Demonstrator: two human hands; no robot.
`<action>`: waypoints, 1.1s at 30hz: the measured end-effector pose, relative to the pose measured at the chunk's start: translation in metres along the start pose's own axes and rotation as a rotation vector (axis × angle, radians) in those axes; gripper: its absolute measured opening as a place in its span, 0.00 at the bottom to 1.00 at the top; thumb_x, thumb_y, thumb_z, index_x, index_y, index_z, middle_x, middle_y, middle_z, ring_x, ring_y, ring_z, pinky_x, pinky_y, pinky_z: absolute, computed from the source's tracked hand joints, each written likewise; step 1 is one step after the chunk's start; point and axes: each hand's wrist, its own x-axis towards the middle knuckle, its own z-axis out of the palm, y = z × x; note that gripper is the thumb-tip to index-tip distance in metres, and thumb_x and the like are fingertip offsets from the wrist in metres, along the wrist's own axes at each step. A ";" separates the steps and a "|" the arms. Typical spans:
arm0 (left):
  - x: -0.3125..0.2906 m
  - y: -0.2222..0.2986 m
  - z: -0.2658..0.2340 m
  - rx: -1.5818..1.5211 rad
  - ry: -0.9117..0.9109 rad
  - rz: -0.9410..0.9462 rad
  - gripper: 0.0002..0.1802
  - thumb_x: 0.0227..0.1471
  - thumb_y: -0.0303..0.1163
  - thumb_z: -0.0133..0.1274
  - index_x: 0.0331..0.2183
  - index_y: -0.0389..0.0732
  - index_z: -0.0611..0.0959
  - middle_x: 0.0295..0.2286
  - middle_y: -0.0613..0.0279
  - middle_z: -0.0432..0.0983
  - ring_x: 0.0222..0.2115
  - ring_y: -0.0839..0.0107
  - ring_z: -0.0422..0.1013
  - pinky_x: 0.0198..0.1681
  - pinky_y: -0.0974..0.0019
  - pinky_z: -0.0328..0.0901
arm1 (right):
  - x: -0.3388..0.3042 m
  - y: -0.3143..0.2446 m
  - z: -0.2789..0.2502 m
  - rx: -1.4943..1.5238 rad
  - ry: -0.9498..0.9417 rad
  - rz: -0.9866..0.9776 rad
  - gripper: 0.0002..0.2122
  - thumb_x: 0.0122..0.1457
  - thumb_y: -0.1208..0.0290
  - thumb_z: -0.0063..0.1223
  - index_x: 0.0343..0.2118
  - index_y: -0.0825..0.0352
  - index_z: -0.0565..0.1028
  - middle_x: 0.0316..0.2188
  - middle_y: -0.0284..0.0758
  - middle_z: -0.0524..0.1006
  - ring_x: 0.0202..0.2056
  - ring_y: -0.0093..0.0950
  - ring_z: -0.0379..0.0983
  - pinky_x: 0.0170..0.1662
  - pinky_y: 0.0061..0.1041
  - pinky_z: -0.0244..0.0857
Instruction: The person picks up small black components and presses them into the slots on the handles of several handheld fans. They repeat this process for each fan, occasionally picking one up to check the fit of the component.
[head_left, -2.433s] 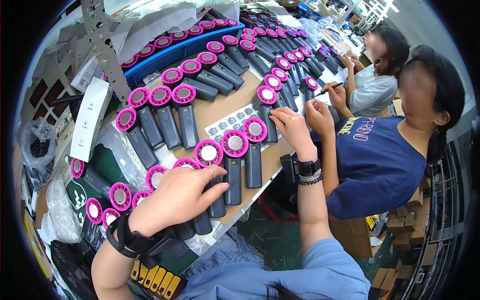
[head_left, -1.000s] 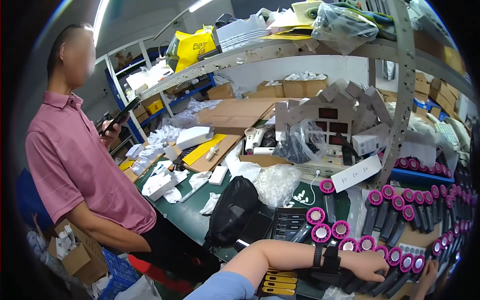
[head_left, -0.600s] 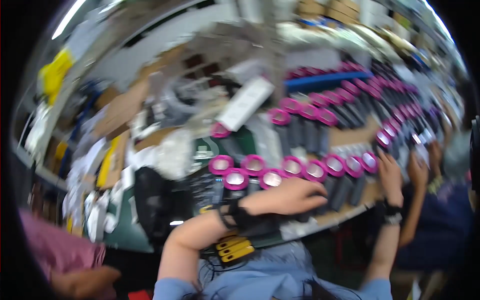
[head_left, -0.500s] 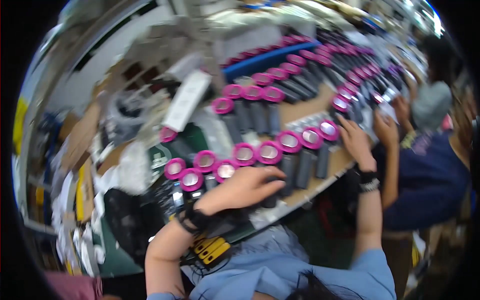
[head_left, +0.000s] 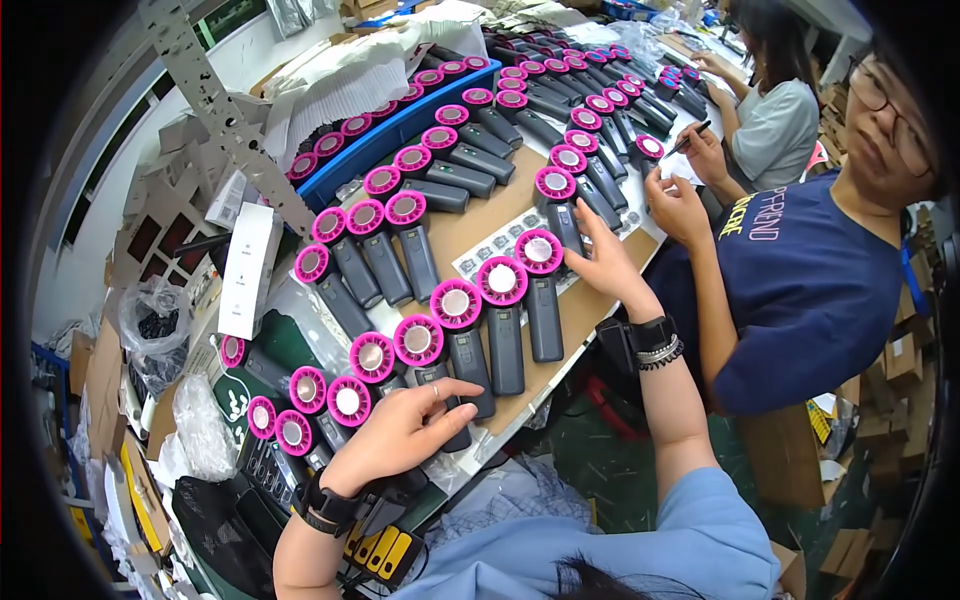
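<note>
Handheld fans with pink round heads and dark grey handles lie in rows on the table. My right hand [head_left: 608,262] has its thumb and fingers around the handle of one handheld fan [head_left: 555,184], beyond the end of the near row. My left hand [head_left: 405,432] lies palm down over the near row, fingers stretched and thumb apart. It partly covers several handles, and its fingertips reach the handle of another fan [head_left: 456,303]. Between my hands lie two more fans, one at the row's end [head_left: 540,252]. I wear dark bands on both wrists.
A blue bin [head_left: 400,128] holds more fans at the back. A white box [head_left: 248,272] stands left, by clear plastic bags [head_left: 205,428]. At right a co-worker in a navy shirt [head_left: 800,290] holds a dark pen-like tool [head_left: 686,138]; another person in grey [head_left: 778,135] sits beyond.
The view has swung and sharpened, so the table sits further left and the co-worker shows more fully. My right hand stays near the same fan; my left remains over the near row.
</note>
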 end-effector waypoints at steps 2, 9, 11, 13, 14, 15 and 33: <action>0.003 0.003 0.001 -0.072 -0.039 0.001 0.15 0.56 0.32 0.49 0.44 0.37 0.77 0.17 0.75 0.61 0.19 0.87 0.54 0.23 0.78 0.52 | 0.003 0.005 0.000 0.009 -0.021 -0.025 0.34 0.53 0.72 0.53 0.62 0.67 0.51 0.56 0.44 0.62 0.56 0.33 0.62 0.52 0.29 0.60; 0.025 -0.002 0.000 -0.842 -0.149 0.017 0.19 0.61 0.37 0.40 0.46 0.34 0.74 0.16 0.74 0.63 0.17 0.81 0.61 0.22 0.74 0.57 | 0.010 0.022 0.000 -0.023 -0.119 -0.169 0.33 0.54 0.76 0.50 0.62 0.66 0.49 0.56 0.45 0.63 0.56 0.34 0.62 0.55 0.30 0.57; 0.035 -0.008 0.002 -1.129 -0.151 0.001 0.20 0.61 0.37 0.38 0.47 0.32 0.74 0.17 0.73 0.64 0.19 0.81 0.62 0.24 0.75 0.60 | 0.011 0.026 0.002 0.055 -0.127 -0.167 0.30 0.55 0.77 0.49 0.61 0.68 0.52 0.55 0.45 0.64 0.56 0.33 0.62 0.55 0.30 0.57; 0.046 -0.005 0.011 -1.368 -0.018 0.015 0.23 0.62 0.39 0.36 0.48 0.31 0.71 0.25 0.67 0.69 0.26 0.76 0.67 0.32 0.73 0.64 | 0.007 0.012 0.006 0.103 -0.162 -0.163 0.29 0.56 0.78 0.49 0.60 0.68 0.54 0.55 0.45 0.64 0.56 0.33 0.62 0.55 0.29 0.57; 0.051 -0.002 0.016 -1.487 0.053 0.021 0.24 0.62 0.40 0.34 0.49 0.31 0.70 0.28 0.63 0.71 0.30 0.74 0.69 0.37 0.72 0.66 | 0.005 0.005 0.001 0.046 -0.056 -0.205 0.27 0.56 0.78 0.49 0.59 0.69 0.57 0.54 0.45 0.66 0.54 0.32 0.64 0.54 0.28 0.58; 0.053 0.007 0.019 -1.504 0.075 0.009 0.24 0.62 0.40 0.34 0.49 0.31 0.70 0.28 0.63 0.71 0.30 0.74 0.69 0.37 0.72 0.66 | 0.001 -0.013 -0.004 -0.006 0.044 -0.245 0.25 0.56 0.79 0.49 0.57 0.70 0.59 0.52 0.44 0.68 0.52 0.32 0.66 0.53 0.28 0.60; 0.061 -0.004 0.029 -1.867 -0.131 0.218 0.34 0.62 0.50 0.26 0.54 0.28 0.61 0.47 0.47 0.67 0.47 0.62 0.66 0.54 0.61 0.60 | -0.057 -0.143 0.026 -0.131 -0.195 -0.681 0.10 0.44 0.80 0.59 0.33 0.70 0.77 0.31 0.37 0.74 0.34 0.31 0.74 0.35 0.24 0.69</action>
